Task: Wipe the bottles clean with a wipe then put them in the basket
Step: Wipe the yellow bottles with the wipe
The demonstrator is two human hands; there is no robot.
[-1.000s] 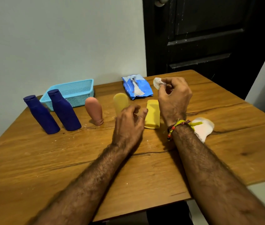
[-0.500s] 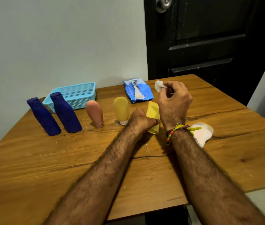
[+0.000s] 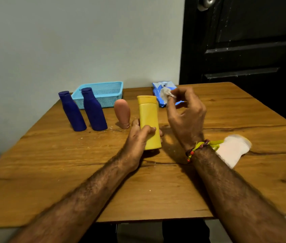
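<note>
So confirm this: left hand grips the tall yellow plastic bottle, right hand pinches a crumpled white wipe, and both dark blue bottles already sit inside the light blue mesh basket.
Wrong on the last part. The head view shows both dark blue bottles standing on the wooden table, in front of the light blue mesh basket, not inside it.

Item count, as visible from the head view:

- Dark blue bottles: two. One [image 3: 72, 111] stands at the left; the other [image 3: 94, 109] stands just beside it on its right.
- Pink bottles: one [image 3: 122, 113], standing cap down.
- Yellow bottles: one [image 3: 149, 122]. Whether a further yellow bottle is hidden behind it cannot be told.
- Bottles in total: four visible.
- Light blue mesh baskets: one [image 3: 102, 92].
- Blue wipe packets: one [image 3: 158, 87].
- Crumpled wipes: one [image 3: 166, 93].
- White cloth-like pieces: one [image 3: 233, 149].
- Wooden tables: one [image 3: 51, 163].
- Hands: two, a left hand [image 3: 138, 137] and a right hand [image 3: 186, 116].
- Beaded wristbands: one [image 3: 200, 148].
- Dark doors: one [image 3: 244, 41], with one metal knob [image 3: 204, 2].
</note>
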